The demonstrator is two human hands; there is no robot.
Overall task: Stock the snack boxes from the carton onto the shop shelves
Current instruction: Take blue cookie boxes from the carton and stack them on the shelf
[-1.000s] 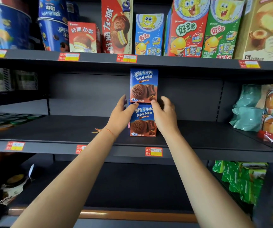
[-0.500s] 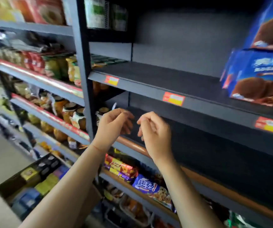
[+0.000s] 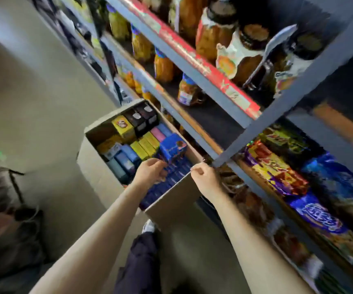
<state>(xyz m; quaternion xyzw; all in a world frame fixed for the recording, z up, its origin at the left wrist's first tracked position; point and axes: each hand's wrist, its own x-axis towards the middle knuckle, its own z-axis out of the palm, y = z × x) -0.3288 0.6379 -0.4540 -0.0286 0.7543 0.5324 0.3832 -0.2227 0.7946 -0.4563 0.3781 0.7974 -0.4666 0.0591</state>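
- Left hand (image 3: 151, 171) curled onto flat blue cardboard snack boxes (image 3: 171, 176) inside brown carton (image 3: 177, 200); grip unclear.
- Right hand (image 3: 203, 177) pinches carton rim.
- Boxes likely light, stiff, crushable; grasp side faces.

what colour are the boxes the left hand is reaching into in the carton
Dark blue boxes, under the left hand; head view.

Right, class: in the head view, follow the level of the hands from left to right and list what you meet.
Bare floor → cardboard carton → left hand over the blue boxes → right hand at the carton's rim → snack packets on the lower shelf.
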